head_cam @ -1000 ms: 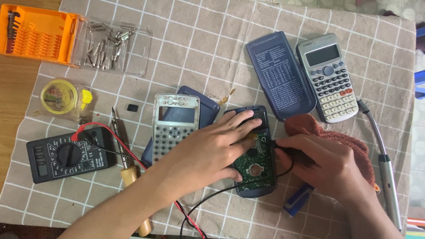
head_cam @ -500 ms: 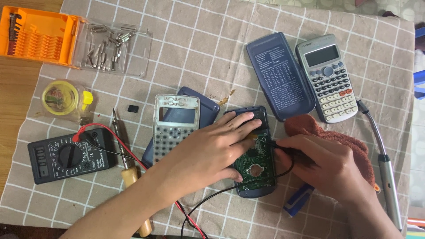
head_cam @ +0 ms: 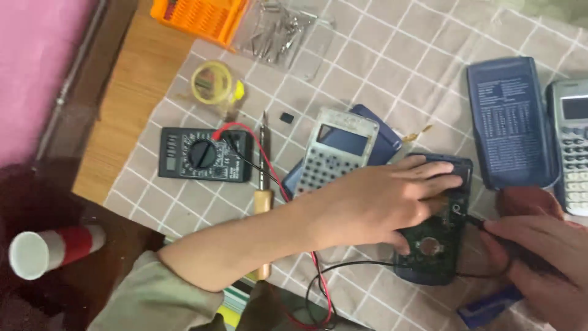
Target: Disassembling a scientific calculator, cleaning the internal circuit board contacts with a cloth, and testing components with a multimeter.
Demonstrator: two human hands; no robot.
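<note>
The left hand (head_cam: pixel 373 199) lies flat across the upper part of an opened calculator (head_cam: pixel 436 236), fingers extended and close together, pressing on its dark case and covering much of it. Only the lower green circuit board (head_cam: pixel 432 245) with a round coin cell shows clearly. The opened calculator rests on the checked cloth (head_cam: pixel 380 67) right of centre, between the two hands.

The right hand (head_cam: pixel 545 257) is cut off by the right and bottom edges. Its fingers are curled together around a thin dark probe (head_cam: pixel 484 225) whose tip meets the right edge of the board; the grip itself is partly hidden. A reddish object (head_cam: pixel 530 201) behind this hand cannot be identified.

A grey calculator front (head_cam: pixel 337 150) lies over a blue cover (head_cam: pixel 383 138), just left of the left hand. A second calculator (head_cam: pixel 571 144) is cut off at the right edge, beside a dark blue lid (head_cam: pixel 508 119). A black multimeter (head_cam: pixel 205 154) with red and black leads, a wooden-handled soldering iron (head_cam: pixel 263 184) and a yellow tape roll (head_cam: pixel 212 83) lie further left. An orange tool case (head_cam: pixel 202 15) is cut off at the top.

The cloth covers a wooden table (head_cam: pixel 125 104). A red and white paper cup (head_cam: pixel 52 248) lies on its side on a dark surface at lower left. The surface at upper left is pink.
</note>
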